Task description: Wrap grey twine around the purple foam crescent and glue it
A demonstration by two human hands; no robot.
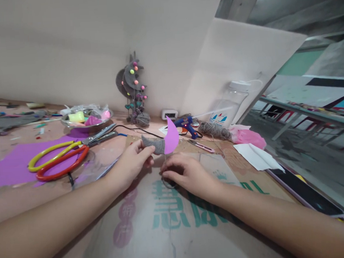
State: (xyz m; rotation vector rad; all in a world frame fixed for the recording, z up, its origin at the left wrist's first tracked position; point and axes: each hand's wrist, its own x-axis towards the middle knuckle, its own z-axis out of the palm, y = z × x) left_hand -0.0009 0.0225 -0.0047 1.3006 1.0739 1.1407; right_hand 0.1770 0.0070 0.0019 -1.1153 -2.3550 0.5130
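Note:
A purple paper crescent (171,136) has its left part wrapped in grey yarn (158,145). My left hand (135,157) pinches the wrapped end between thumb and fingers. Just below and to the right, my right hand (189,173) is closed with its fingers curled together. A strand of grey yarn (169,184) runs by its fingertips and loops down over the cardboard (144,241), which carries green and red print. Exactly how the right fingers grip the strand is partly hidden.
Red-and-yellow-handled scissors (61,162) lie on purple paper (6,164) at left, near a metal bowl (71,126). Behind stand a yarn-wrapped moon ornament (130,79), a blue glue gun (188,124), a yarn skein (215,130) and a clear bottle (230,101). A phone (309,194) lies right.

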